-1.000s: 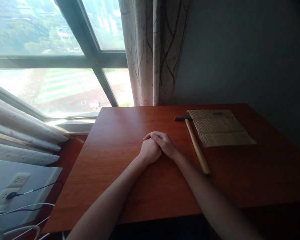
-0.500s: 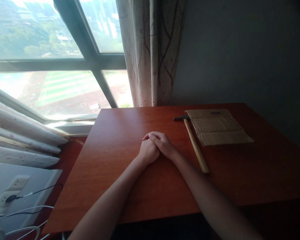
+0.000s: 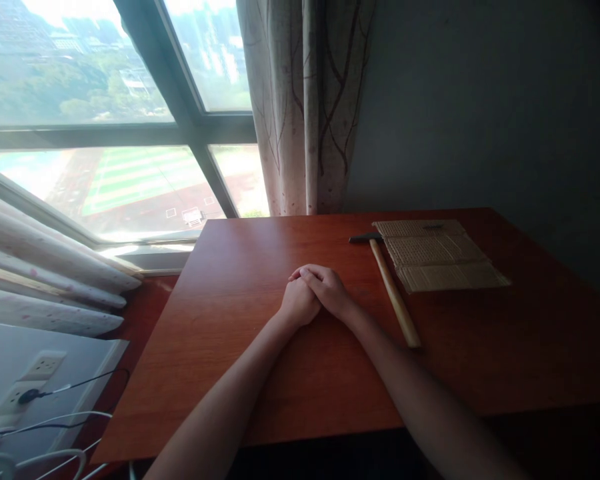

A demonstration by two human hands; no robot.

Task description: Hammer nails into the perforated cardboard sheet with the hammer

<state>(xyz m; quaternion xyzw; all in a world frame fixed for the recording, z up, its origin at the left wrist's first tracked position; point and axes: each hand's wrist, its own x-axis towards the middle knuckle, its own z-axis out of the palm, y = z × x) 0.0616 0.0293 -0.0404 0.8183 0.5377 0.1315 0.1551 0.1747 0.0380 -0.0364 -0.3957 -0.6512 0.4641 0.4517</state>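
My left hand [image 3: 300,301] and my right hand [image 3: 329,288] are clasped together on the reddish-brown table [image 3: 205,340]. The right one is folded over the left, hiding most of the left fingers. No object shows in either. Closest to my right hand is a hammer [image 3: 394,293] with a pale wooden handle pointing toward me. Its dark metal head lies at the far end, against the left edge of a sheet of corrugated cardboard [image 3: 430,252]. On the far part of the cardboard is a small dark thing [image 3: 433,227], too small to name.
Behind the table hangs a patterned curtain [image 3: 285,100] beside a grey wall [image 3: 480,113]. A window [image 3: 125,180] is at the left. Below it, a socket panel [image 3: 45,365] holds a black plug [image 3: 29,396], with several cables near the table's left edge.
The whole view has shifted slightly to the right. My hands stay clasped, and the hammer and cardboard keep their places on the table.
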